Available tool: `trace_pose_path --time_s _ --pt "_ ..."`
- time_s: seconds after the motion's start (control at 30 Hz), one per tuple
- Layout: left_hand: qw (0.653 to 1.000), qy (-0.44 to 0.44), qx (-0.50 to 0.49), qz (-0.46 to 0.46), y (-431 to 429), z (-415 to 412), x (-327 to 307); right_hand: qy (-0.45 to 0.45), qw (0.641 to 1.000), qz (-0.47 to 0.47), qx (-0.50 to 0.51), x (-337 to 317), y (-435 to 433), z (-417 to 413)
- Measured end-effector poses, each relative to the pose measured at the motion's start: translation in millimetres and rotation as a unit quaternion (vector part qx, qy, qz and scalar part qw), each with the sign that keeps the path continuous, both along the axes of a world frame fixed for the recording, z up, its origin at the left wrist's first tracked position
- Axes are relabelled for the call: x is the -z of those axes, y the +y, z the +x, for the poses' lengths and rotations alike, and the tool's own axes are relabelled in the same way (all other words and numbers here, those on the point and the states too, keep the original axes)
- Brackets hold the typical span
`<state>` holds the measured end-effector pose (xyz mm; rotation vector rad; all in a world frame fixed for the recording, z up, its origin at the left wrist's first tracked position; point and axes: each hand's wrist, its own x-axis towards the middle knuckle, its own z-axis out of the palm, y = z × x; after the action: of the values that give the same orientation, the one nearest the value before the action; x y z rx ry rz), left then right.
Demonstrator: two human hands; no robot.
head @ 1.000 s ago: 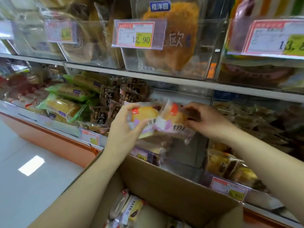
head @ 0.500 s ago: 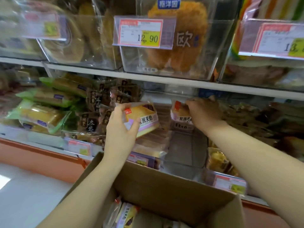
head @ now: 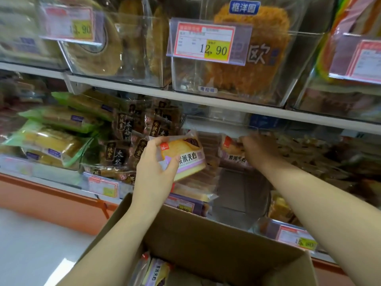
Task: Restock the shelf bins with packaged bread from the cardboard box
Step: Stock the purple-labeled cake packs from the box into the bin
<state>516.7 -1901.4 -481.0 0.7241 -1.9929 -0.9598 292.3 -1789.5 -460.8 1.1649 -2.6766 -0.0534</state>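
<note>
- Shelving fills the view: a white upper shelf (head: pixel 206 101) carries clear plastic bins (head: pixel 288 65), and a lower shelf with an orange front edge (head: pixel 51 195) carries packed goods.
- Price tag (head: pixel 208 43) on the front of the middle upper bin reads 12.90; a round fluffy golden bread (head: pixel 250 38) stands upright behind it.
- Green-wrapped cakes (head: pixel 47 139) lie stacked toward the left end of the lower shelf, with dark brown packets (head: pixel 123 137) just beside them on the right.
- Left hand (head: pixel 153 174) is clamped on a packaged bread (head: pixel 185 155) with a purple band, thumb on its front and fingers behind, held in front of the lower shelf above the box.
- Right hand (head: pixel 259 150) reaches deep into the clear lower bin (head: pixel 241 193), fingers closed on a second purple-banded bread packet (head: pixel 232 153) that stands toward the bin's back edge.
- Cardboard box (head: pixel 216 240) sits open at the bottom of the view below both forearms, its far wall against the lower shelf's front edge; more purple-banded packets (head: pixel 156 271) lie inside.
- Pale floor (head: pixel 31 244) shows at the lower left.
</note>
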Motion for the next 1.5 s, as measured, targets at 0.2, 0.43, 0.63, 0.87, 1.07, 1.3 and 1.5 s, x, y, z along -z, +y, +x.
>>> trace_pose_path --time_s 0.2,0.43,0.63,0.87,1.07,1.3,1.5 --pt "1.0 0.001 -0.001 0.006 0 -3 1 -0.083 0.993 -0.083 0.014 6 -4 17" --pt "1.0 0.002 -0.001 0.003 -3 -4 5 -0.368 0.913 -0.173 0.041 54 -18 22" --pt "0.999 0.0 0.042 -0.004 -2 -1 6 -0.39 0.885 -0.25 0.042 72 -21 12" --pt "0.996 0.018 0.087 0.019 11 -26 -6 -0.284 0.948 -0.132 -0.053 -3 25 36" --pt "0.987 -0.011 0.141 0.081 29 -77 -11 -0.188 0.982 -0.023 -0.016 -22 90 29" --pt "0.964 -0.072 0.181 0.182 33 -126 2 -0.226 0.971 -0.035 -0.07 -15 98 13" --pt "0.917 0.006 0.184 0.354 42 -157 7 -0.25 0.963 -0.052 -0.082 -10 101 7"
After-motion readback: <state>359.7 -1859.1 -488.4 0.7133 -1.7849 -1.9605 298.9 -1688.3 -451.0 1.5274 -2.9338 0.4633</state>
